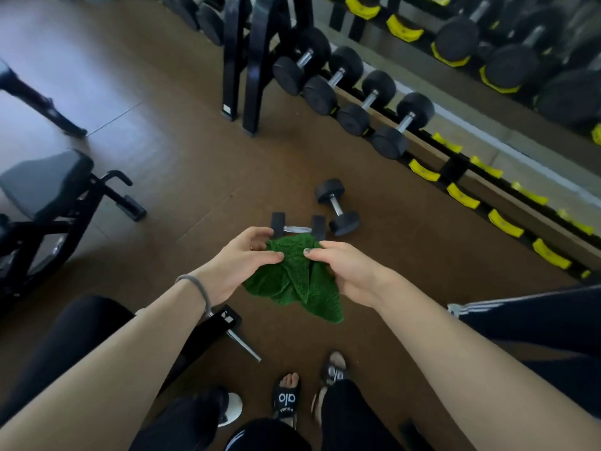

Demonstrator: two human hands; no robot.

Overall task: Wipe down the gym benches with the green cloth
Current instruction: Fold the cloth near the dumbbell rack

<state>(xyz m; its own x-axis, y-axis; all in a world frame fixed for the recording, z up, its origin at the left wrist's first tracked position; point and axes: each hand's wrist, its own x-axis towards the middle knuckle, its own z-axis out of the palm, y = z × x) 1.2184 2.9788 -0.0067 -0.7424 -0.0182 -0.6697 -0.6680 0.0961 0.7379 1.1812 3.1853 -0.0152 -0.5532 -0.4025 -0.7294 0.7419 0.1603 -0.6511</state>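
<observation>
Dumbbells (338, 207) on brown floor (182, 131)

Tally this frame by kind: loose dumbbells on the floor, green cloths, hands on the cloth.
dumbbells loose on the floor: 2
green cloth: 1
hands gripping it, left hand and right hand: 2
Total: 5

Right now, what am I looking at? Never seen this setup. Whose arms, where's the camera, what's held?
There is no machine. A person wears one wide-angle camera on the head, looking forward and down, so the arms are their own. The left hand and right hand both pinch a crumpled green cloth in the air; it touches no bench. A black bench stands at the left. Two dumbbells lie on the brown floor beyond the hands, and a dumbbell rack runs along the right. Sandalled feet show below.
</observation>
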